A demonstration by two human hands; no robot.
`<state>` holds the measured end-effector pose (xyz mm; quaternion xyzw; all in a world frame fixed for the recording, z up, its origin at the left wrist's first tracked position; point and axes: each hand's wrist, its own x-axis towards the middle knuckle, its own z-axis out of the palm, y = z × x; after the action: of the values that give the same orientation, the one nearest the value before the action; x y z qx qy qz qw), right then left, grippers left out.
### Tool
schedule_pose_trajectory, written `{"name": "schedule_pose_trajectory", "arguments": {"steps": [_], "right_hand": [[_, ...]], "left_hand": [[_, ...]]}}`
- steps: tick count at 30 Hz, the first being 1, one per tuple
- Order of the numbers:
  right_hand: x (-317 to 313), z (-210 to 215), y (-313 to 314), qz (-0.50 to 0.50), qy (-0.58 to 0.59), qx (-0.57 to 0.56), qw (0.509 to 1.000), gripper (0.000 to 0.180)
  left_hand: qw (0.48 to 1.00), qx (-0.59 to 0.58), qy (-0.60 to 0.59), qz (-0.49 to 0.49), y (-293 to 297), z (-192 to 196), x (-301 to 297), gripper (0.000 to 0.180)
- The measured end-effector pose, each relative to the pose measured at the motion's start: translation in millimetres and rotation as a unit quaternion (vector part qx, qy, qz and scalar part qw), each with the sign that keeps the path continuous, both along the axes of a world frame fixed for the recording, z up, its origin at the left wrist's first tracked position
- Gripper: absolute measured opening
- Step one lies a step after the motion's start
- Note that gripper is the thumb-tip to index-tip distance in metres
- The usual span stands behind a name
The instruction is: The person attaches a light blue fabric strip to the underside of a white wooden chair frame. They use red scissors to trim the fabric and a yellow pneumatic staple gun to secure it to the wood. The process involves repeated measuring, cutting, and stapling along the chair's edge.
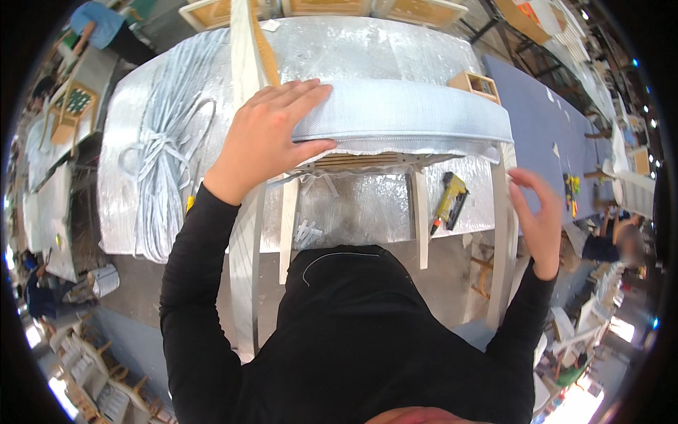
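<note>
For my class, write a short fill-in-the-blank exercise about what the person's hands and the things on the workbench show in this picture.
1. The left hand lies flat on the light ____ upholstered seat cushion.
2. The right hand is open, beside a white chair ____ at the seat's right end.
3. The yellow and black staple gun lies on the silver workbench, touched by ____ hand.
4. A bundle of pale cord lies to the ____ of the left hand.

Missing words: blue; leg; neither; left
</note>
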<state>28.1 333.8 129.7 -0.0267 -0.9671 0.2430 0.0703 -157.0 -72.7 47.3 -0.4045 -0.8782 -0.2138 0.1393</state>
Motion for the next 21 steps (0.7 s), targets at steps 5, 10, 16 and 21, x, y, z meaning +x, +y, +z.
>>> {"name": "schedule_pose_trajectory", "arguments": {"steps": [5, 10, 16, 21], "right_hand": [[-88, -14, -114, 0.222, 0.014, 0.014, 0.975, 0.023], [-132, -39, -160, 0.288, 0.026, 0.047, 0.956, 0.021], [-135, -55, -165, 0.295, 0.072, 0.063, 0.951, 0.019], [-139, -53, -157, 0.291, 0.076, 0.042, 0.953, 0.025]], "left_hand": [[0.999, 0.037, -0.018, -0.006, -7, -4, -7, 0.073], [0.998, 0.052, -0.021, -0.02, -13, -7, -15, 0.073], [1.0, 0.01, 0.016, -0.018, -11, -13, -21, 0.071], [1.0, -0.004, 0.007, -0.028, -12, -7, -22, 0.072]]}}
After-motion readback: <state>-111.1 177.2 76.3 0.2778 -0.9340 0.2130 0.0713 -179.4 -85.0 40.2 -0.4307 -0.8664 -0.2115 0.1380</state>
